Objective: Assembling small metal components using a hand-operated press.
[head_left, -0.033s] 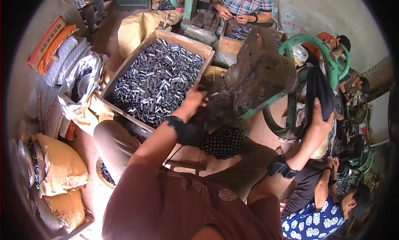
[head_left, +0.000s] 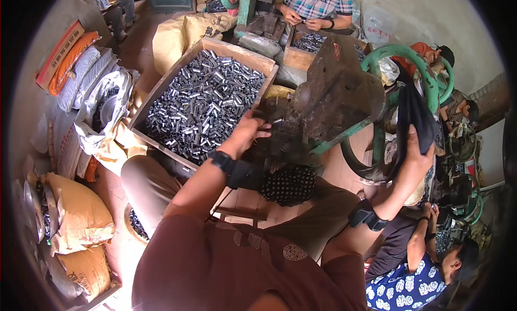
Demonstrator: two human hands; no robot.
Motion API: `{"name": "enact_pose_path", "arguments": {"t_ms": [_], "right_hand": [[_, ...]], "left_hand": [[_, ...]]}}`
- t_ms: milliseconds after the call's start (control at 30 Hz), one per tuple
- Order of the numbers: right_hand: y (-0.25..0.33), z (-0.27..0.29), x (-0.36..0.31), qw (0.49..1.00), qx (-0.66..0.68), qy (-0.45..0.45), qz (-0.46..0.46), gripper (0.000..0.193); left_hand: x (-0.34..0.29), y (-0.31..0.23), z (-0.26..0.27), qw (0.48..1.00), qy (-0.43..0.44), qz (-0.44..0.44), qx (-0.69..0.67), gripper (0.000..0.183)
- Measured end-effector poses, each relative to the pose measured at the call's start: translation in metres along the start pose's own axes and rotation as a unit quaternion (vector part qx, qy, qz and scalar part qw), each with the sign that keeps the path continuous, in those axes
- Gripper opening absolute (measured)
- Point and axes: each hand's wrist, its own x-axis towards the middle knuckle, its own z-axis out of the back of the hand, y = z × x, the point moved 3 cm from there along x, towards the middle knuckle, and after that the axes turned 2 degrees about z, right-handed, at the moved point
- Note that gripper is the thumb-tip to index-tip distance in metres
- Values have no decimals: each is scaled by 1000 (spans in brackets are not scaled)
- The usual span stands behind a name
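Note:
My left hand reaches to the small work area of a dark, greasy metal press. Its fingers are loosely bent and a little apart, with nothing visible in them. Just beyond the fingertips lies a short shiny metal tube. Beside that hand stands a wooden box heaped with short metal tubes. My right hand is closed round a black cloth, which hangs by the press's green handwheel. Whatever the cloth covers is hidden.
Across from me, a person in a checked shirt handles something small over another wooden box. On the right sits a person in a blue floral shirt. Filled sacks crowd the left side. A polka-dot cloth hangs below the press.
My left hand has shifted slightly, its fingers now stretched more toward the press. The right hand and the black cloth have hardly moved.

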Motion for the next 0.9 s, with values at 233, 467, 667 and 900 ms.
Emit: {"name": "enact_pose_path", "arguments": {"t_ms": [233, 467, 667, 900], "right_hand": [[1, -3, 10, 999, 17, 21, -28, 38], [2, -4, 6, 999, 13, 17, -32, 42], [-51, -6, -53, 987, -3, -152, 50, 50], [-17, -5, -35, 994, -78, -76, -3, 53]], "left_hand": [[7, 2, -2, 997, 63, 39, -33, 30], [28, 20, -19, 997, -12, -15, 72, 18], [24, 23, -32, 990, -48, -62, 121, 18], [29, 25, -11, 952, -93, -189, 222, 19]]}}
